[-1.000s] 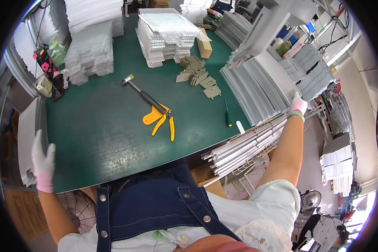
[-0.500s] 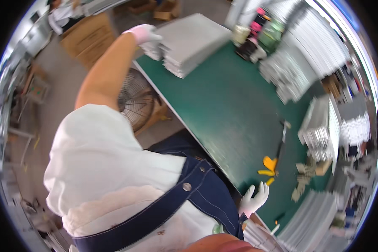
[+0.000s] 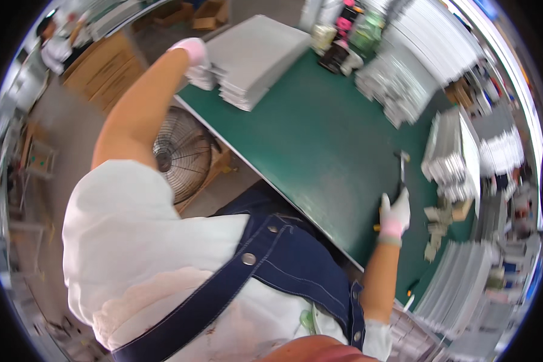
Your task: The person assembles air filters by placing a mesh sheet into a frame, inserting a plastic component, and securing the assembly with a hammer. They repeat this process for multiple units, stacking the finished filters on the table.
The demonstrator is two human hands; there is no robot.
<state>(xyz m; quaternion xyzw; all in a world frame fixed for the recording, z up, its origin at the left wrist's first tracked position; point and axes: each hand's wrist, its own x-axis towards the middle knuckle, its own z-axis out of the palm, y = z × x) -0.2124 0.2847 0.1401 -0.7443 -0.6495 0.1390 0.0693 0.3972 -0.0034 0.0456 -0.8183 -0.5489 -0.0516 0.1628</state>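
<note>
My left hand (image 3: 192,55), in a white and pink glove, is at the near-left corner of a stack of pale grey sheets (image 3: 262,51) at the table's far left. It touches the stack's edge; its fingers blend with the pale pieces there, so their grip is unclear. My gloved right hand (image 3: 396,215) reaches over the table with thumb and fingers apart. It lies at the handle end of a hammer (image 3: 402,166), covering that end. Beside its wrist, a bit of yellow tool handle (image 3: 377,228) peeks out; the rest is hidden under the hand.
The green tabletop (image 3: 308,151) carries bundled sheets (image 3: 398,84), another stack (image 3: 446,154) and small grey pieces (image 3: 434,232) along its right side. Bottles and pouches (image 3: 350,36) stand at the back. A floor fan (image 3: 184,154) is left of the table; a person (image 3: 57,48) is beyond cartons (image 3: 105,69).
My right hand has moved forward from the table's near edge onto the tools, covering the yellow-handled ones. My left hand stays at the grey stack. The whole view has shifted slightly.
</note>
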